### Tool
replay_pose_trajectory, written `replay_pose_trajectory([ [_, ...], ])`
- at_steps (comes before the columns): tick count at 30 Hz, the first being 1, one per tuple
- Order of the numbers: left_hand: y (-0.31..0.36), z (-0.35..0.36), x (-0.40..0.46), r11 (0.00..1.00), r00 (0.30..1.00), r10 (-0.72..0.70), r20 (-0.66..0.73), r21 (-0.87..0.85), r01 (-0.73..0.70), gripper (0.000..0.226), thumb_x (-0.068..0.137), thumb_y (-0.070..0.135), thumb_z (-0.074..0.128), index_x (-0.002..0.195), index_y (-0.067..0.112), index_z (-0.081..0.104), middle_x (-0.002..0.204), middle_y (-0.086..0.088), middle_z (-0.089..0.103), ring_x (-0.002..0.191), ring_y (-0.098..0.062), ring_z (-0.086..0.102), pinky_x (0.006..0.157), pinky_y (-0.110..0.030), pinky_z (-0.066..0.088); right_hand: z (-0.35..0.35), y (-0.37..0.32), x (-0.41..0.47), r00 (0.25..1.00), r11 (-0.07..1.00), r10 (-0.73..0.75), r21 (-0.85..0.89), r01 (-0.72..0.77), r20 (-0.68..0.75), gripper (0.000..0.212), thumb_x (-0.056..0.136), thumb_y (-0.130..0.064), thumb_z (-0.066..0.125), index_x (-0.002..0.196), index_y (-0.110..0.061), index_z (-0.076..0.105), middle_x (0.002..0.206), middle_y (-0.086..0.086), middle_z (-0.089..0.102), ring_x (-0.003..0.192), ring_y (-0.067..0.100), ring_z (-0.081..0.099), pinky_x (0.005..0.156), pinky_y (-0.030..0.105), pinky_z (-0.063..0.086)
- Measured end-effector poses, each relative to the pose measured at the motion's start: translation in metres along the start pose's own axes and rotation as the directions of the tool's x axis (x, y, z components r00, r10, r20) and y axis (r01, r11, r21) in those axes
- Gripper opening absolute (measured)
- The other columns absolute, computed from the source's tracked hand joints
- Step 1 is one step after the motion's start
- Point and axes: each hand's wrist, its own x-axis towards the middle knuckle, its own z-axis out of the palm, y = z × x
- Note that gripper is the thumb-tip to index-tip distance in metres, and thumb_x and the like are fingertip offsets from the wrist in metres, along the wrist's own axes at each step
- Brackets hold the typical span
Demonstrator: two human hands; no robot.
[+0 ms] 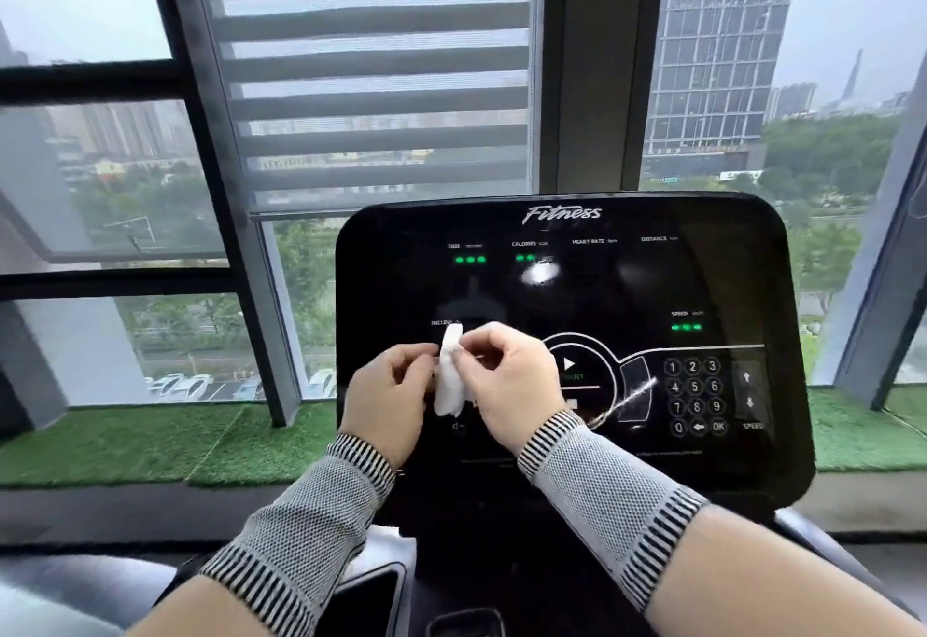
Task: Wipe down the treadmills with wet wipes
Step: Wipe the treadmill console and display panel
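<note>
The big black shiny treadmill screen panel (567, 285) stands in front of a tall glass window (110, 215), with a strip of green fake grass (150, 441) running behind it on both sides. Two hands meet in front of the panel's lower left part. One small white wet wipe (450, 378) hangs between them. The left hand (389, 398) and the right hand (509, 385) both pinch it with curled fingers.

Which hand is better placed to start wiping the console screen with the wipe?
Probably the right hand: both hands pinch the wet wipe, but it sits nearer the console's middle than the left hand.
</note>
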Motion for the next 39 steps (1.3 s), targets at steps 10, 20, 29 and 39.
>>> replay_pose_trajectory([
  [10, 0.004, -0.055, 0.069, 0.998, 0.988, 0.047, -0.147, 0.046, -0.041, 0.037, 0.094, 0.0, 0.042, 0.115, 0.023, 0.064, 0.108, 0.012, 0.064, 0.087, 0.003, 0.063, 0.08, -0.034, 0.057, 0.088, -0.034, 0.114, 0.926, 0.737, -0.373, -0.588, 0.334, 0.06, 0.022, 0.09, -0.009, 0.057, 0.109, -0.017, 0.064, 0.098, -0.001, 0.052, 0.086, 0.018, 0.052, 0.072, 0.023, 0.042],
  [20, 0.01, -0.011, 0.079, 0.987, 0.986, 0.144, -0.089, 0.086, -0.137, 0.039, 0.089, -0.003, 0.046, 0.114, 0.017, 0.068, 0.106, -0.004, 0.07, 0.083, -0.009, 0.065, 0.09, -0.035, 0.052, 0.055, 0.002, 0.117, 0.871, 0.605, -0.451, -0.652, 0.457, 0.193, 0.041, 0.082, 0.002, 0.059, 0.122, -0.007, 0.061, 0.126, 0.01, 0.053, 0.113, 0.031, 0.046, 0.086, 0.044, 0.051],
  [29, 0.038, 0.089, 0.062, 0.993, 0.991, 0.12, 0.055, 0.009, -0.121, 0.041, 0.091, -0.001, 0.042, 0.117, 0.021, 0.065, 0.086, 0.001, 0.069, 0.034, -0.002, 0.038, 0.038, -0.014, 0.033, -0.065, 0.052, 0.129, 0.862, 0.6, -0.506, -0.733, 0.322, -0.036, 0.043, 0.055, 0.012, 0.076, 0.092, -0.008, 0.07, 0.102, 0.007, 0.063, 0.083, 0.029, 0.06, 0.072, 0.026, 0.05],
  [39, 0.063, 0.176, 0.022, 0.996, 0.991, 0.072, 0.114, 0.048, -0.078, 0.039, 0.096, 0.0, 0.041, 0.119, 0.021, 0.064, 0.093, -0.001, 0.069, 0.03, -0.002, 0.034, 0.034, -0.013, 0.029, -0.212, 0.114, 0.127, 0.917, 0.835, -0.177, -0.548, -0.053, -0.358, 0.028, 0.092, -0.015, 0.052, 0.118, -0.015, 0.063, 0.121, -0.001, 0.05, 0.089, -0.006, 0.045, 0.088, 0.01, 0.038],
])
